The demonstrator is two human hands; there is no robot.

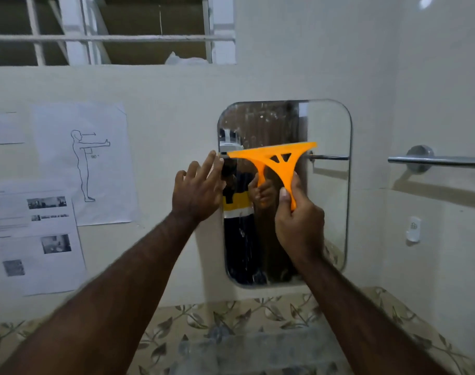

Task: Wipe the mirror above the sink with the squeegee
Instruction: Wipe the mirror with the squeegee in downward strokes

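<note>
An orange plastic squeegee (278, 161) is held up in front of a small wall mirror (328, 185), roughly across its middle. Its wide blade edge is at the top, slightly tilted, with the left tip near the mirror's left edge and the right end reaching about two thirds of the way across the glass. Whether the blade actually presses on the glass cannot be told. The handle narrows downward into the right hand (298, 220), whose fingers and thumb are closed around it. The mirror is an upright rectangle with rounded corners, its surface streaked and speckled, and it reflects the hand and the squeegee.

The left hand (197, 192) is raised just beside the mirror's left edge, fingers spread apart and holding nothing, the fingertips close to the squeegee's left tip. Both bare forearms reach up from the bottom of the view.

The mirror hangs on a pale wall. To its right, a metal towel bar (441, 160) is fixed to the side wall, and a small white fitting (414, 228) sits lower down. To the left, printed paper sheets (79, 163) are stuck to the wall, one showing a line drawing of a standing figure with an outstretched arm. Below the mirror runs a band of leaf-patterned tiles (231, 318). Above is a barred window opening (109, 36)
</note>
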